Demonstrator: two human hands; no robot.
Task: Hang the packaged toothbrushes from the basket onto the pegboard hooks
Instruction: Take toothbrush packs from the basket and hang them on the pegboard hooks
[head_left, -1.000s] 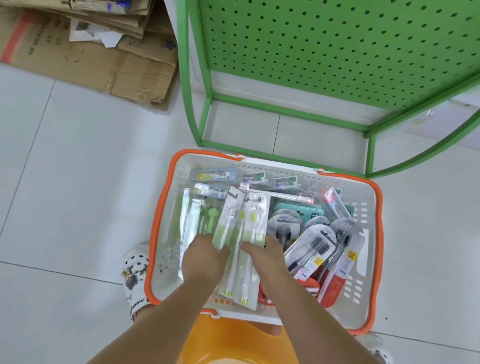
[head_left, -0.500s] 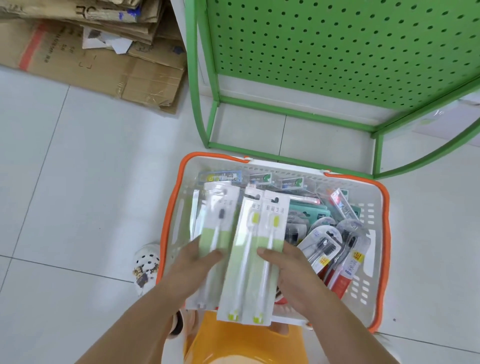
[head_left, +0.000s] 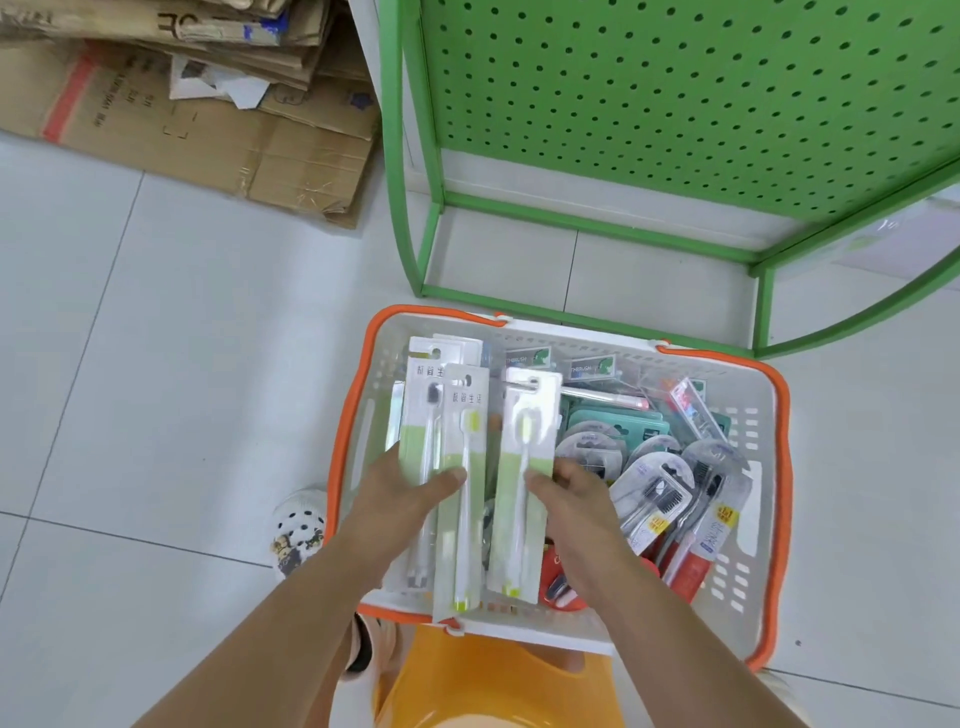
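White and pale green, three flat carded toothbrush packs are lifted above the basket (head_left: 769, 467). The left hand (head_left: 400, 488) grips two packs (head_left: 452, 467), fanned and overlapping, its thumb pressed across their fronts. The right hand (head_left: 576, 499) pinches the third pack (head_left: 524, 467), thumb on the front, fingers hidden behind. Each long card has a hang hole at its top and one brush under clear plastic. More blister packs (head_left: 654, 488) fill the white slotted plastic basket with its orange rim. Beyond it stands one green perforated pegboard (head_left: 675, 93). Flattened cardboard (head_left: 208, 114) lies on the glossy tiled floor.
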